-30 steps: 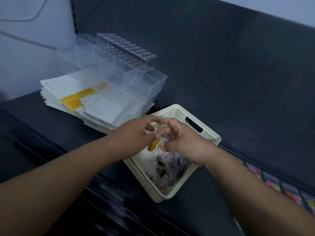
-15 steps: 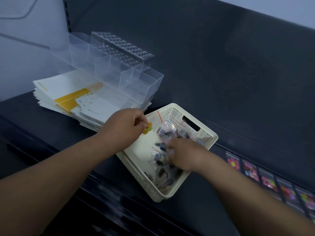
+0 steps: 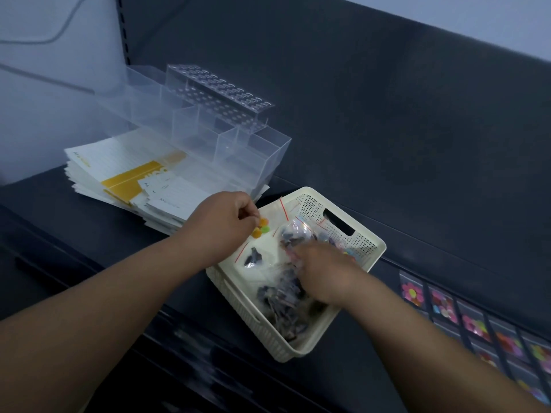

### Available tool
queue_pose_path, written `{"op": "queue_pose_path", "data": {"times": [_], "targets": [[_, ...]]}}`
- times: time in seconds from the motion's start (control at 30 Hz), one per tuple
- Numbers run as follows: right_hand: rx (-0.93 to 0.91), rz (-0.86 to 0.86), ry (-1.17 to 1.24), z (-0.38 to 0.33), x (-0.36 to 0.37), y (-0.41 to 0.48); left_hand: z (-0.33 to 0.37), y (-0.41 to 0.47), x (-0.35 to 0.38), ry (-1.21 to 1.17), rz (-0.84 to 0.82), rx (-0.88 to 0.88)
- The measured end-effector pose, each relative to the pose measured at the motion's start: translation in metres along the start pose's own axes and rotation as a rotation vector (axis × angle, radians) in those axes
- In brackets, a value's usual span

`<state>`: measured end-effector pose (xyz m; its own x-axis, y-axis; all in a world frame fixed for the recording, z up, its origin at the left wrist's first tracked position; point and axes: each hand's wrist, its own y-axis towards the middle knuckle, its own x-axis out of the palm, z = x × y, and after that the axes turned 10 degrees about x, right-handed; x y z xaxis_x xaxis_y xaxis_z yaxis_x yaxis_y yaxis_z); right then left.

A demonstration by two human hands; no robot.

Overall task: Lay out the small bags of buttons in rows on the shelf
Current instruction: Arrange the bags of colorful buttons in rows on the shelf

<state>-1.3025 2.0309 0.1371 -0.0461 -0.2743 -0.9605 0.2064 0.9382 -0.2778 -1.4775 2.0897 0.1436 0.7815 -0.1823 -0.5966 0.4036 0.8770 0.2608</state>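
A cream plastic basket (image 3: 369,251) stands on the dark shelf (image 3: 387,368) and holds several small clear bags of buttons (image 3: 280,302), most dark. My left hand (image 3: 220,226) hovers over the basket's left rim and pinches a small bag of orange and green buttons (image 3: 261,227). My right hand (image 3: 323,274) reaches down into the basket among the bags, fingers buried in them; its grip is hidden. Bags of colourful flower buttons (image 3: 444,302) lie in a row on the shelf at the right.
A stack of white and yellow paper pads (image 3: 134,177) lies left of the basket with clear acrylic organisers (image 3: 208,126) on top. The dark back panel (image 3: 387,129) rises behind the shelf. The shelf's front edge (image 3: 179,332) runs below my arms.
My hands have parted: the left keeps the orange-green bag and moved slightly left, while the right dropped into the basket among the bags. The view has shifted, showing more of the laid-out row.
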Motion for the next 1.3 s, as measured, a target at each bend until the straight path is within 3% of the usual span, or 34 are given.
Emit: {"op": "queue_pose_path", "data": {"times": [0.1,0.2,0.3,0.37,0.43,0.53,0.6,0.7,0.8,0.93,1.0,1.17,1.3], "targets": [[-0.039,-0.194,-0.020,-0.001,0.002,0.003,0.002,0.001,0.003,0.002,-0.005,0.007],[-0.151,-0.257,0.183,-0.006,0.009,0.006,0.002,0.001,0.009,-0.039,-0.013,-0.005],[-0.134,-0.061,0.464,-0.001,0.005,0.012,0.000,0.001,0.012,-0.028,0.000,-0.002],[-0.015,0.144,0.350,0.015,-0.003,0.021,0.000,0.001,0.013,-0.022,0.022,-0.001],[0.145,0.208,0.080,0.037,-0.011,0.032,0.000,0.000,0.013,-0.024,0.026,-0.007],[0.229,0.015,-0.172,0.055,-0.012,0.045,0.000,0.000,0.015,-0.006,0.023,-0.005],[0.210,-0.085,-0.202,0.056,-0.008,0.049,0.000,0.000,0.016,-0.003,0.019,-0.007],[0.176,-0.075,-0.154,0.050,-0.004,0.053,-0.001,0.000,0.016,-0.005,0.008,-0.013],[0.112,-0.056,0.099,0.047,-0.002,0.056,-0.001,0.000,0.016,0.009,-0.001,-0.005],[0.047,-0.213,0.883,0.040,-0.006,0.048,-0.001,0.000,0.016,0.003,-0.003,0.004],[0.044,-0.324,1.159,0.038,-0.010,0.043,-0.001,0.000,0.016,-0.005,-0.004,0.003],[0.101,-0.391,1.209,0.041,-0.015,0.041,-0.001,0.000,0.016,-0.025,0.003,-0.011],[0.046,-0.418,1.360,0.040,-0.018,0.033,0.001,0.001,0.014,-0.073,0.006,-0.032]]}}
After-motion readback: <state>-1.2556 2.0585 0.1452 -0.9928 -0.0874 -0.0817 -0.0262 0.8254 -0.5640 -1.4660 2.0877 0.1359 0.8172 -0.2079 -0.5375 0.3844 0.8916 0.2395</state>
